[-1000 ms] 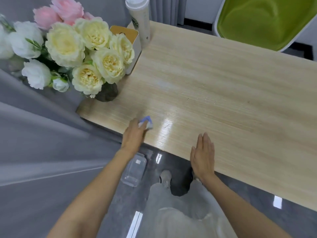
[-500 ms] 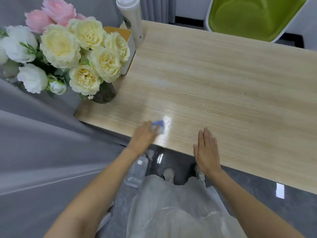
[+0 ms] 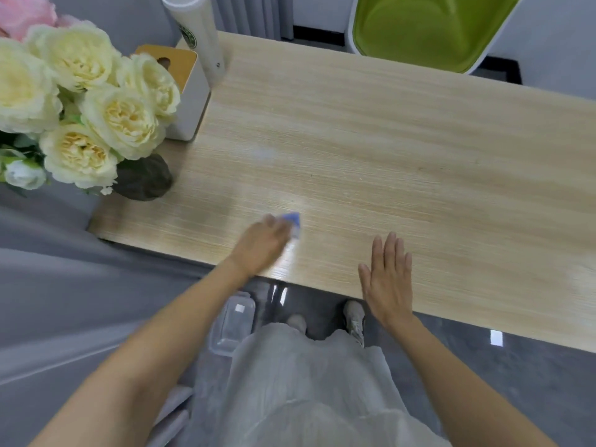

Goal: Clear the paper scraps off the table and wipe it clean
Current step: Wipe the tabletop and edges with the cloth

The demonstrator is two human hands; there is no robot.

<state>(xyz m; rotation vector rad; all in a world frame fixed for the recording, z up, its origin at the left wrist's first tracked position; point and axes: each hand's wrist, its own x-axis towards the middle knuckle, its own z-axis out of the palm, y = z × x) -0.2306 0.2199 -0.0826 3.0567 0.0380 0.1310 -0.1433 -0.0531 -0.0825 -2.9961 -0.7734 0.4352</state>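
My left hand [image 3: 263,241] presses a small blue and white cloth [image 3: 293,222] onto the light wooden table [image 3: 387,150] near its front edge, and only the cloth's tip shows past my fingers. My right hand [image 3: 388,279] lies flat on the table to the right, fingers together, palm down, holding nothing. I see no paper scraps on the tabletop. A glossy patch shines on the wood just beyond the cloth.
A bouquet of cream and pink flowers [image 3: 80,101] in a dark vase [image 3: 143,179] stands at the table's left end, with a white tissue box [image 3: 187,91] and a tall white cup [image 3: 200,37] behind. A green chair [image 3: 429,30] stands beyond the table. A clear plastic container [image 3: 233,327] lies on the floor.
My left hand has slid the cloth to the right along the front edge of the table. My right hand has stayed flat in about the same place.
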